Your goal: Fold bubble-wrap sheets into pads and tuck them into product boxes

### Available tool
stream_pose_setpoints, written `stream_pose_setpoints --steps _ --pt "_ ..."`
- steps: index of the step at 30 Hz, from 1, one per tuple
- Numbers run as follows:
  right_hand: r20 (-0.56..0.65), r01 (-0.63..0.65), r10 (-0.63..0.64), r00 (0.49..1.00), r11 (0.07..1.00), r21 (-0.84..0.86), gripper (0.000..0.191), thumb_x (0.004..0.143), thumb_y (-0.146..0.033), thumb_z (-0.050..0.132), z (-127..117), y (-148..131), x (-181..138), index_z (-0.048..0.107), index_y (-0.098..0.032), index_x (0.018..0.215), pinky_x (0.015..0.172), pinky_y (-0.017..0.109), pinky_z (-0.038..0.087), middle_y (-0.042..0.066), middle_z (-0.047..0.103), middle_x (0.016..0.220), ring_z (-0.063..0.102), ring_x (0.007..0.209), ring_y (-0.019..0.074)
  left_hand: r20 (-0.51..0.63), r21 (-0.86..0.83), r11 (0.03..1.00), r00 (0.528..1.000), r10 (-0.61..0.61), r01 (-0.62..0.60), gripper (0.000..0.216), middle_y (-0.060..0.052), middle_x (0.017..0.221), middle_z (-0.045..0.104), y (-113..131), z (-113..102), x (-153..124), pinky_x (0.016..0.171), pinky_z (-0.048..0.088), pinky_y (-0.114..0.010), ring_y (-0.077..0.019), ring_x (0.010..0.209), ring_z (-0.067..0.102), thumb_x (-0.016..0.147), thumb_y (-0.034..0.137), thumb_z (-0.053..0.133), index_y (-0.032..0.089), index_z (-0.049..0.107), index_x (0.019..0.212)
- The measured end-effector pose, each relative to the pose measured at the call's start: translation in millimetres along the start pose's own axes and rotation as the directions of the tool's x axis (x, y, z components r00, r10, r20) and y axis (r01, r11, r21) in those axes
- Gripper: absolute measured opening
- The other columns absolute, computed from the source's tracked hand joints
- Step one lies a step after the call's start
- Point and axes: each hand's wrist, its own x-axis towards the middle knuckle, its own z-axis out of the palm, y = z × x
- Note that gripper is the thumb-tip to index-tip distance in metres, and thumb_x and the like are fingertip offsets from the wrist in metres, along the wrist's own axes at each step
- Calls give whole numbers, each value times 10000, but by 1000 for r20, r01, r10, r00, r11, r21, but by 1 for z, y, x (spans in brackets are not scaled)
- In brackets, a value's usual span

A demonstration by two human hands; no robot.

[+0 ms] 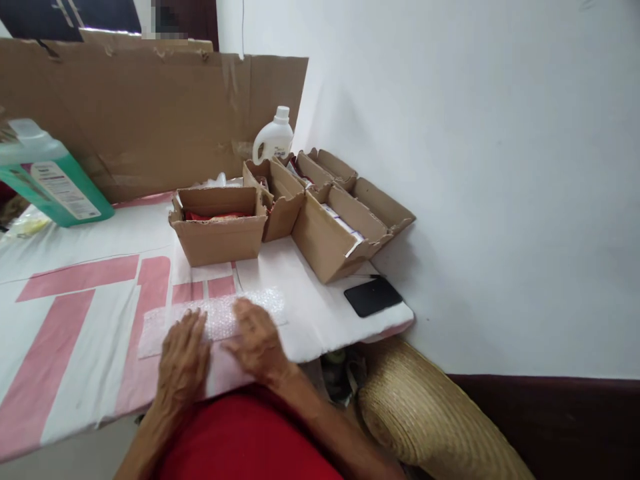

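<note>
A strip of clear bubble wrap (220, 319) lies flat near the front edge of the table. My left hand (185, 357) rests on its lower left part, fingers stretched out and lying flat. On its right half, the fingers of my right hand (257, 343) press down, spread with the thumb apart. Neither hand is wrapped round anything. Just beyond the wrap stands a cardboard box (223, 241) with red packets (215, 217) inside.
More cardboard boxes (320, 247) stand at the back right, beside a white jug (275, 140). A black phone (373, 297) lies near the right edge. A green liquid bottle (55, 177) stands at left. Cardboard sheeting (150, 113) closes the back; a woven basket (425, 407) sits below right.
</note>
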Motion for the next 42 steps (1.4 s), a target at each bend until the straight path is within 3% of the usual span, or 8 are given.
stream_pose_setpoints --steps 2,6,12,19,22,25,30,42 --pt "149 123 -130 980 991 60 822 1006 -643 423 10 -28 2 296 -72 1584 1252 464 267 174 398 1613 312 1514 300 103 22 991 986 128 -131 659 -145 1575 466 5 17 -8 1251 233 -491 -295 1519 332 963 360 436 191 305 1587" --pt "284 107 -129 950 990 91 923 991 -697 398 24 -41 4 164 -65 1622 1281 467 188 153 248 1683 183 1571 271 138 81 981 977 162 -174 750 -159 1607 419 2 36 -16 1265 172 -528 -325 1557 236 919 406 466 161 276 1601" --pt "277 -61 84 957 994 -90 848 963 -675 501 18 19 -15 306 -153 1603 1252 548 230 174 248 1674 205 1563 331 84 126 991 996 40 -50 798 -214 1619 372 -7 24 -11 1242 223 -540 -336 1537 288 975 535 382 105 178 1616" --pt "195 -334 389 900 905 -265 815 989 -605 520 -14 69 -33 311 -106 1598 1227 573 234 230 237 1665 209 1559 357 75 86 988 988 -131 125 745 -232 1559 447 -57 -16 -19 1156 382 -574 -376 1464 411 966 591 383 131 348 1551" --pt "125 -261 304 944 924 -278 832 976 -626 527 -15 65 -33 343 -80 1577 1195 591 265 256 292 1641 254 1534 395 28 78 993 996 -86 83 564 -202 1461 559 -76 -37 -23 1073 481 -518 -347 1321 572 957 512 475 189 514 1417" --pt "75 -25 46 996 965 -261 615 998 -541 551 -10 52 -30 529 -115 1442 1116 521 367 216 523 1503 437 1417 368 16 94 994 999 44 -46 373 -145 1313 673 -90 -48 -28 961 547 -427 -284 1168 677 950 425 520 236 617 1257" --pt "140 363 -340 930 908 -209 210 1041 -150 474 -4 36 -24 683 -156 1029 816 353 453 89 707 1027 603 1058 235 26 141 953 964 266 -267 271 -83 1168 753 -102 -49 -29 887 567 -320 -209 1021 730 968 368 498 240 682 1120" --pt "314 393 -302 900 874 -285 236 1005 -73 488 -8 67 9 658 -151 861 695 351 401 90 664 892 552 875 230 8 272 825 858 513 -496 173 -82 937 766 -66 -61 -9 811 511 -351 -216 852 704 956 151 509 158 679 982"
